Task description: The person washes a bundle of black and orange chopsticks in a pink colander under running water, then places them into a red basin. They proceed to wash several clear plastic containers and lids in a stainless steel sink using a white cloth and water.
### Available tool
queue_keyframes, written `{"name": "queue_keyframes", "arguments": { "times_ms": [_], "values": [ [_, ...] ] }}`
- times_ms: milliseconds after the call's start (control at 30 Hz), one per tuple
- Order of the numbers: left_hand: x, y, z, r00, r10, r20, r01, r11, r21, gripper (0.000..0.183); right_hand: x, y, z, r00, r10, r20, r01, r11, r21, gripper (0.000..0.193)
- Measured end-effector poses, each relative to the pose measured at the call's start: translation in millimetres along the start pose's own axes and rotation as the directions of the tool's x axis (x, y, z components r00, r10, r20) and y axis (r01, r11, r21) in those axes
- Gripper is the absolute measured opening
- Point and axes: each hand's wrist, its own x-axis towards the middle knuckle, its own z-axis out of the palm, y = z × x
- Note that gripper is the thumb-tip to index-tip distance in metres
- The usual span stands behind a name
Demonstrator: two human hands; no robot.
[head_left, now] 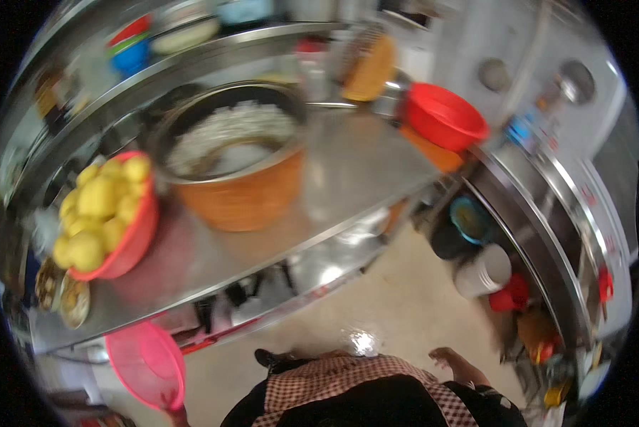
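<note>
At the lower left, my left hand (169, 400) grips the rim of a pink plastic basket (136, 361), which hangs beside the steel counter's front edge and looks unfilled. My right hand (447, 358) hangs over the floor to the right of my checkered apron, its fingers apart and nothing in them. Closest on the counter above the basket is a coral-red basin (136, 245) heaped with peeled yellow potatoes (97, 198). A large round pot (245, 186) stands right of it, with white rice-like food (234, 128) inside. Motion blurs much of the picture.
The steel counter (348, 167) runs from left to upper right, with a shelf above. A red basin (444, 117) sits at its far right end. On the floor at right stand a white bucket (484, 270) and a dark bucket (451, 238), near a steel sink unit (529, 213).
</note>
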Motion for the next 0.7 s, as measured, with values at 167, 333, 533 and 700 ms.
{"name": "queue_keyframes", "arguments": {
  "times_ms": [167, 333, 533, 700],
  "values": [
    [-98.7, -21.2, 173.4, 0.904, -0.428, 0.004, 0.405, 0.857, 0.32, 0.067, 47.9, 48.4, -45.2, 0.992, -0.064, 0.106, 0.066, 0.998, -0.016, 0.042],
    [-126.2, -97.9, 321.7, 0.613, -0.781, 0.117, 0.604, 0.559, 0.567, 0.062, 44.8, 93.1, -117.5, 0.94, -0.34, 0.017, 0.34, 0.935, -0.103, 0.042],
    [-149.3, -189.9, 531.1, 0.309, -0.896, 0.32, 0.489, 0.438, 0.754, 0.058, 26.0, -44.6, -196.4, 0.742, -0.626, -0.239, 0.65, 0.76, 0.027, 0.036],
    [-205.6, -314.4, 777.8, 0.112, -0.83, 0.546, 0.408, 0.54, 0.736, 0.055, -64.9, -106.4, -325.9, 0.588, -0.766, -0.261, 0.809, 0.559, 0.181, 0.035]
  ]
}}
